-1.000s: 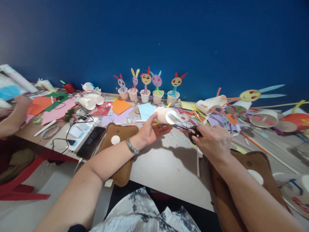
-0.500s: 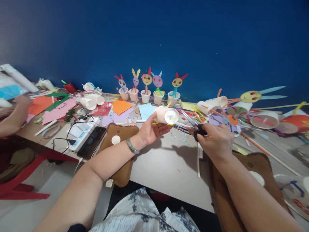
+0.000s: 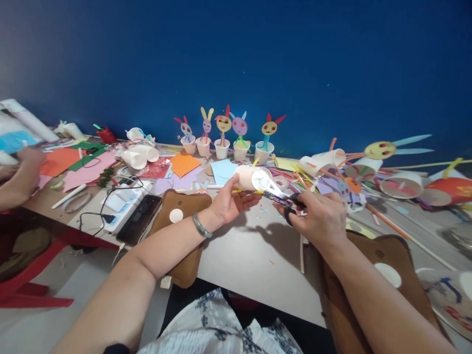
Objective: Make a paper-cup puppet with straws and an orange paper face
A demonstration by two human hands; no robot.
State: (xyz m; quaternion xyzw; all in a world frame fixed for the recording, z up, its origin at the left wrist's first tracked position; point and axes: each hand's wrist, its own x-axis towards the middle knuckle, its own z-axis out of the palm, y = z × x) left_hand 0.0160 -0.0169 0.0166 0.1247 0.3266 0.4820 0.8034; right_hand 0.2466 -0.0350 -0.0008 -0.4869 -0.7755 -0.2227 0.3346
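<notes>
My left hand [image 3: 233, 200] is wrapped round a white paper cup [image 3: 246, 178], which lies on its side in the air with an end turned to the right. Yellow strips show at the cup's upper and lower edges. In my right hand [image 3: 319, 212] is a pair of black-handled scissors [image 3: 277, 194], its blades spread and reaching to the cup's right end. Whether the blades touch the cup wall I cannot tell. Beneath both hands lies the pale tabletop [image 3: 254, 255], with small paper scraps on it.
Several rabbit-faced paper figures in cups [image 3: 221, 148] stand along the blue wall. A power strip [image 3: 127, 206] and a phone [image 3: 138, 219] lie left, beside a brown cushion [image 3: 184, 265]. More cups and coloured strips [image 3: 324, 164] crowd the right. Another person's hand [image 3: 29, 160] is at far left.
My right hand has moved left, bringing the scissors from beside the cup to its right end. The cup and my left hand have hardly moved.
</notes>
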